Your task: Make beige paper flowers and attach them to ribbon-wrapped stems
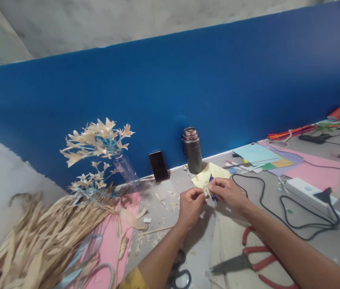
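Just in front of the flask, my left hand (191,205) and my right hand (227,192) meet with fingertips almost touching. My left thumb and finger pinch a small pale scrap (206,190) that looks like dried husk. The right fingers are closed at the scrap's other side. A blue object (213,196) shows beside the right fingertips; most of it is covered, so I cannot tell its kind or whether it is held. Behind the hands lies a pale yellow sheet (215,171). Below the right forearm are red-handled shears (238,263).
Dried husks (31,237) pile at left on pink paper (128,218). Husk flowers (100,136) stand in a clear bottle (126,172). A phone (158,166) and open flask (192,152) stand near the blue wall. Right lie coloured papers (254,153), a cable (262,196) and a power strip (305,190).
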A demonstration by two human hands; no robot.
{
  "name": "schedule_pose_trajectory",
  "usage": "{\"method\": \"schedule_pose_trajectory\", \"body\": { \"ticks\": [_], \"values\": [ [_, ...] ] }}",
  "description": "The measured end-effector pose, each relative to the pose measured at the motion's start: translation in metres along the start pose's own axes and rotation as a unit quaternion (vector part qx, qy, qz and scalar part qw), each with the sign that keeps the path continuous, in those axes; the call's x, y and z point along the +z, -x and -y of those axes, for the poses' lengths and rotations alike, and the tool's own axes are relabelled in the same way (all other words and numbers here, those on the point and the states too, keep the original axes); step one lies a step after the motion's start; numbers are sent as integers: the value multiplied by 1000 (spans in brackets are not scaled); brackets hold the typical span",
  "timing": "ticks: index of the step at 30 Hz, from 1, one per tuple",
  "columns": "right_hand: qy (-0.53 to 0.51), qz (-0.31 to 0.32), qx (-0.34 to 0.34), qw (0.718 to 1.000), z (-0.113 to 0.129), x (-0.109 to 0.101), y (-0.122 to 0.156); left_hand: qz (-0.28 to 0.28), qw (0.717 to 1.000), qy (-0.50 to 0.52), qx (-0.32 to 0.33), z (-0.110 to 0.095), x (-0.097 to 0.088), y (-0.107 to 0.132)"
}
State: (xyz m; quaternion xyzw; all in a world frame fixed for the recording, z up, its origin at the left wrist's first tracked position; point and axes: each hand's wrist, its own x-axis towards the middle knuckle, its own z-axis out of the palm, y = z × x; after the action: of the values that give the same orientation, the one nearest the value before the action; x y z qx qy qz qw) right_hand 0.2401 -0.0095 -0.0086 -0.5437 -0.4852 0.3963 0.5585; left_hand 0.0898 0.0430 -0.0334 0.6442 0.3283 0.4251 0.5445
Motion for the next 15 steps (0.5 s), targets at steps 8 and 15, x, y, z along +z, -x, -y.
{"method": "schedule_pose_trajectory", "body": {
  "ticks": [8, 15],
  "values": [
    [5, 5, 0, 1000, 2, -2, -1, 14, 1000, -22, -3, -1, -3, 2],
    [-9, -3, -8, 1000, -6, -10, -6, 103, 990, -8, -99, -11, -7, -7]
  ]
}}
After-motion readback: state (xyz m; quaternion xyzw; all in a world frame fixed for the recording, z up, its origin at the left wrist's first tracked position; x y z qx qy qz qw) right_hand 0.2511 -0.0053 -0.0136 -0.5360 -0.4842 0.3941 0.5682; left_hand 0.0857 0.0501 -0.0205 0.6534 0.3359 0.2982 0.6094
